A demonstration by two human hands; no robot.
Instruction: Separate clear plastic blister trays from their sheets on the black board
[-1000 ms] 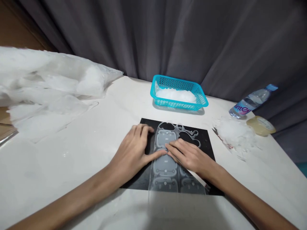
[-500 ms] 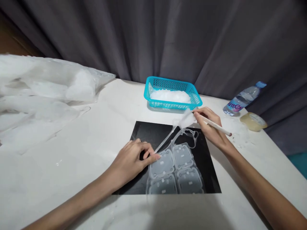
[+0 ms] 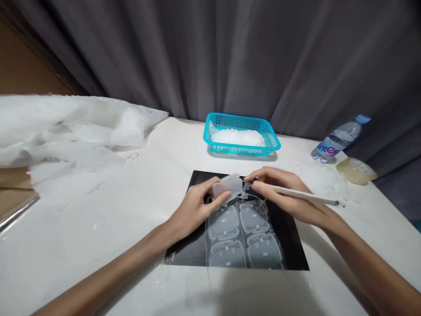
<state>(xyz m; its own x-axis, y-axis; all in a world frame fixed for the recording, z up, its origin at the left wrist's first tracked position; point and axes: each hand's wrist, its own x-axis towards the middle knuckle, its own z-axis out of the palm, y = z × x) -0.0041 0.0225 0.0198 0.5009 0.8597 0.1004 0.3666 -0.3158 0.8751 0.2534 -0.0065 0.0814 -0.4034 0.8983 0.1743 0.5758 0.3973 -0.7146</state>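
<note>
1. Sheet point(image 3: 223, 224): translucent, rounded panels; lies on flat black mat point(image 3: 294, 245).
2. Left hand point(image 3: 194, 205): thumb and fingers nearly together, pinching frosted piece point(image 3: 229, 185) above sheet's far end.
3. Right hand point(image 3: 289, 204): fingers curled round slim pale tool point(image 3: 305, 195); tips beside thin clear loops point(image 3: 244, 193), contact unclear.
4. Basket point(image 3: 241, 150): perforated blue plastic, holding white heap point(image 3: 238, 137).

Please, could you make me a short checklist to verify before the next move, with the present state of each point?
1. Left hand gripping the frosted piece: ok.
2. Right hand holding the white stick: ok.
3. Stick's front end touching the frosted piece: cannot tell, too small.
4. Clear panels lying over the black mat: ok.
5. One hand free: not ok, both are occupied.
</note>
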